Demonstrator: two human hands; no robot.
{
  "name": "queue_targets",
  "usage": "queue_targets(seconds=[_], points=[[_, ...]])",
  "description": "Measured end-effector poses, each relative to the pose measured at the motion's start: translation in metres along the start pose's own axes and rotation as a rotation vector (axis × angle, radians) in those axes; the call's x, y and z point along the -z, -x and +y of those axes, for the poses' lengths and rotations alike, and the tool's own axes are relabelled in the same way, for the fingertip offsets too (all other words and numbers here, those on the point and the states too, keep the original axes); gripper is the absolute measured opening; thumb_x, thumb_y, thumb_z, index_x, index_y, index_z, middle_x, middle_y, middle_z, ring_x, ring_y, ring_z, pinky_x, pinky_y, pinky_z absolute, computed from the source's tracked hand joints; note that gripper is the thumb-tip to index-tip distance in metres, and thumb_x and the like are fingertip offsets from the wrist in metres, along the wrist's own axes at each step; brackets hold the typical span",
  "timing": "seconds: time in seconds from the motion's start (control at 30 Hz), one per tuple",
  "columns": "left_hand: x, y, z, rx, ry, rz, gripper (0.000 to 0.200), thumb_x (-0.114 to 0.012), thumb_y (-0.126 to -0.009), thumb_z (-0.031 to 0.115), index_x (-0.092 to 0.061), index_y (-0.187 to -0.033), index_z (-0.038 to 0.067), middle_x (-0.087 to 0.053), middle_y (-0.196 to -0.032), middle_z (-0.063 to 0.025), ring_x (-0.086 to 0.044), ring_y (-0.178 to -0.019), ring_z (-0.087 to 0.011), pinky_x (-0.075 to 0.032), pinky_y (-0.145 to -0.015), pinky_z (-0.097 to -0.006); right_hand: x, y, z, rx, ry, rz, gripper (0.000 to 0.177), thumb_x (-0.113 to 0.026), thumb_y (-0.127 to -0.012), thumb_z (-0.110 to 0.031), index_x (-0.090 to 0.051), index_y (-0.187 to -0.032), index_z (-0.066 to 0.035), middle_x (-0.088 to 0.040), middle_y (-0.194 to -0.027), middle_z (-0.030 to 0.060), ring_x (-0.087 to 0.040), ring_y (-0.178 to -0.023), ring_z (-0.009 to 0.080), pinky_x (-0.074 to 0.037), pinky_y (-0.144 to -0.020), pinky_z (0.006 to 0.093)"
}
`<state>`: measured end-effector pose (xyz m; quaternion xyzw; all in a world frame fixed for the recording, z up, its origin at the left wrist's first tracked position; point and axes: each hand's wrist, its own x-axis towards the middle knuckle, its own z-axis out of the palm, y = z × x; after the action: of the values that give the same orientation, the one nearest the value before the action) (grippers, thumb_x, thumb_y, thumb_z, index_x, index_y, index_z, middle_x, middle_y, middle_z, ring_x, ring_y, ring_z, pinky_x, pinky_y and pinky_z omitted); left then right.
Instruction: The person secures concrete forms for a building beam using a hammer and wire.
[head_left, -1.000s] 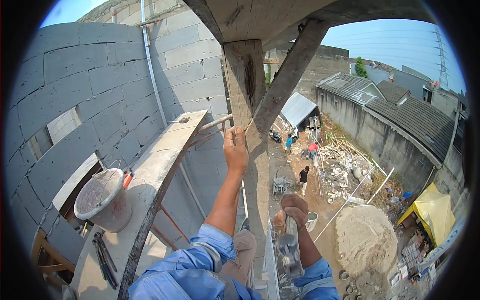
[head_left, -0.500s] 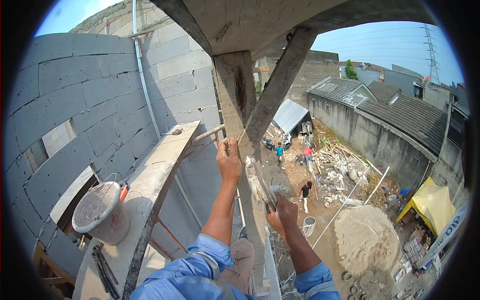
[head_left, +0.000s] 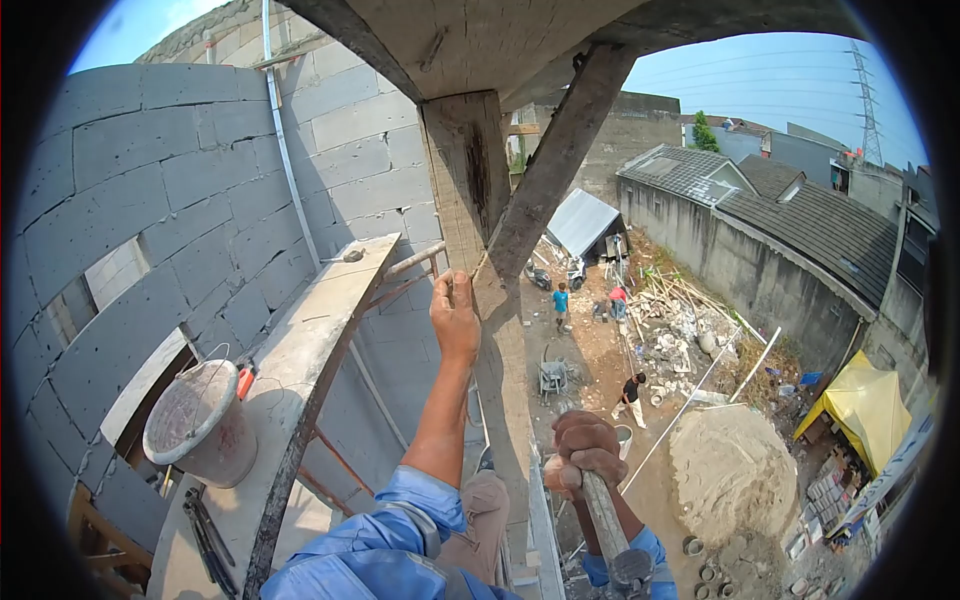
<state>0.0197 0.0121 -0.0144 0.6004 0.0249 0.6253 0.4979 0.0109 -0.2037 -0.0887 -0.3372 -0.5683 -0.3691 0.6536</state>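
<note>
My right hand (head_left: pixel 588 450) is closed round the handle of a hammer (head_left: pixel 606 515), held out to the right of a wooden post (head_left: pixel 500 360). The hammer's head points down toward the bottom of the view, near my right sleeve. My left hand (head_left: pixel 456 320) is raised against the post, thumb and fingers pinched together just beside the joint with a slanting wooden brace (head_left: pixel 550 170). Whatever sits in that pinch is too small to make out.
To the left, a plank platform (head_left: pixel 330 310) carries a bucket (head_left: pixel 205 425) and long-handled pliers or cutters (head_left: pixel 208 530). A grey block wall (head_left: pixel 150 200) rises behind it. Far below on the right are a sand pile (head_left: pixel 735 465), several people and a yellow tarp (head_left: pixel 860 410).
My right hand has swung the hammer away from the post, down and to the right. My left hand keeps its pinch at the post. Below, a person in black has moved right.
</note>
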Motion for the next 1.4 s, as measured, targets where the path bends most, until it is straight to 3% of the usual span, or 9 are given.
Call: queue_targets(seconds=[0.03,0.17,0.23,0.37,0.43,0.7,0.83,1.3,1.4], points=[[0.0,-0.001,0.002,-0.012,-0.027,0.0,0.044,-0.052,-0.099,0.041,-0.059,-0.108,-0.002,-0.059,-0.094,-0.0059,-0.052,-0.088,-0.0129,-0.043,-0.082,-0.0277,-0.001,-0.015,-0.001,0.296,-0.179,0.003,0.026,-0.071,-0.085,-0.014,-0.048,-0.089,-0.004,-0.055,-0.067,0.0075,-0.059,-0.053,0.0242,-0.045,-0.043,0.0334],[0.0,0.001,-0.003,0.036,0.04,-0.026,0.045,-0.052,-0.099,0.041,-0.058,-0.109,-0.002,-0.06,-0.096,-0.007,-0.052,-0.091,-0.0131,-0.043,-0.083,-0.0277,-0.001,0.007,0.025,-0.432,0.723,-0.248,0.028,-0.073,-0.084,-0.016,-0.047,-0.09,-0.005,-0.055,-0.067,0.0079,-0.058,-0.052,0.0243,-0.046,-0.044,0.0353],[-0.004,-0.003,-0.005,0.025,0.037,-0.018,0.045,-0.052,-0.099,0.041,-0.058,-0.109,-0.003,-0.06,-0.096,-0.0074,-0.052,-0.091,-0.0133,-0.043,-0.083,-0.0277,0.006,0.014,0.012,-0.219,0.701,-0.171,0.027,-0.072,-0.085,-0.017,-0.051,-0.094,-0.004,-0.057,-0.067,0.0104,-0.06,-0.052,0.0274,-0.047,-0.045,0.0372],[-0.001,0.004,0.004,-0.016,-0.014,-0.006,0.046,-0.052,-0.099,0.042,-0.057,-0.108,-0.003,-0.06,-0.097,-0.0081,-0.052,-0.091,-0.0138,-0.043,-0.083,-0.0277,-0.001,-0.008,0.001,0.205,-0.233,-0.021,0.028,-0.074,-0.079,-0.014,-0.054,-0.097,-0.003,-0.062,-0.071,0.0147,-0.063,-0.058,0.0342,-0.051,-0.051,0.0383],[0.001,0.005,0.004,0.007,-0.03,-0.01,0.045,-0.052,-0.099,0.041,-0.057,-0.108,-0.003,-0.06,-0.097,-0.0078,-0.052,-0.091,-0.0138,-0.043,-0.083,-0.0278,-0.006,0.001,0.03,-0.437,0.77,-0.292,0.028,-0.074,-0.078,-0.014,-0.051,-0.092,-0.005,-0.061,-0.07,0.0122,-0.063,-0.058,0.0322,-0.05,-0.051,0.0357],[0.002,0.001,0.0,-0.003,0.027,-0.054,0.041,-0.051,-0.1,0.039,-0.058,-0.109,0.0,-0.061,-0.097,-0.006,-0.053,-0.089,-0.013,-0.043,-0.082,-0.0275,0.001,0.002,0.014,0.234,-0.051,-0.067,0.036,-0.077,-0.079,-0.026,-0.05,-0.094,-0.008,-0.061,-0.072,0.0067,-0.062,-0.058,0.0237,-0.047,-0.048,0.0348],[0.003,0.007,0.007,0.022,0.035,-0.043,0.041,-0.05,-0.101,0.039,-0.057,-0.111,0.0,-0.06,-0.098,-0.0043,-0.052,-0.089,-0.0121,-0.043,-0.082,-0.0262,-0.007,0.013,0.028,-0.576,0.673,-0.412,0.032,-0.075,-0.081,-0.022,-0.054,-0.094,-0.002,-0.064,-0.079,0.0197,-0.065,-0.065,0.0359,-0.05,-0.056,0.0411],[0.001,0.001,-0.004,-0.059,0.109,-0.04,0.056,-0.04,-0.101,0.053,-0.056,-0.109,0.0,-0.057,-0.095,-0.0042,-0.051,-0.089,-0.0139,-0.042,-0.083,-0.0281,0.022,0.001,-0.004,0.06,0.007,-0.016,0.024,-0.071,-0.083,-0.018,-0.05,-0.086,-0.006,-0.056,-0.065,0.0084,-0.058,-0.052,0.0213,-0.046,-0.044,0.0333],[0.002,0.005,-0.006,-0.024,0.012,-0.061,0.056,-0.042,-0.101,0.052,-0.056,-0.114,-0.001,-0.059,-0.096,-0.005,-0.053,-0.092,-0.0145,-0.043,-0.085,-0.0292,0.008,-0.002,0.035,-0.056,0.574,-0.172,0.032,-0.072,-0.084,-0.028,-0.052,-0.087,-0.002,-0.058,-0.063,0.0123,-0.06,-0.05,0.0293,-0.048,-0.045,0.0364]])
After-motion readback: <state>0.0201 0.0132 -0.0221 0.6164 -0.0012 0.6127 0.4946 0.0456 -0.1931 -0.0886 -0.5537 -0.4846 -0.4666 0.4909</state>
